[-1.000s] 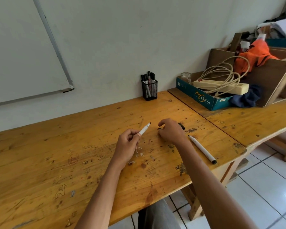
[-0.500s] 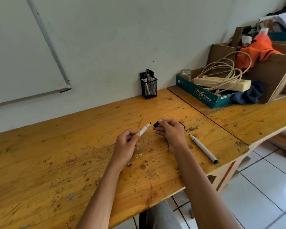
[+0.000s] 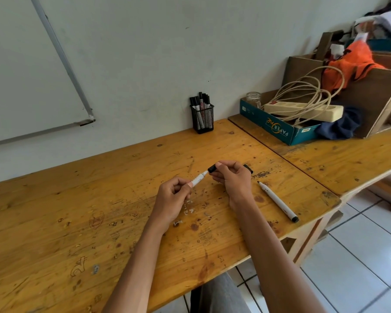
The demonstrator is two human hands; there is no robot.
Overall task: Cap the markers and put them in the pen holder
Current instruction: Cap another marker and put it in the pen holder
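Above scratched wooden desk (image 3: 99, 222), left hand (image 3: 172, 199) pinches marker (image 3: 198, 180); right hand (image 3: 231, 179) pinches cap (image 3: 212, 169); cap mouth probably needs squaring with tip before pushing.

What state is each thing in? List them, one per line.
Left hand: shut on a marker.
Held marker: uncapped, tip towards the cap.
Right hand: shut on a black cap.
Cap: at the held marker's tip, not yet on.
Second marker: uncapped, lying flat on the table.
Spare cap: loose on the table behind the right hand.
Pen holder: upright, holding capped markers.
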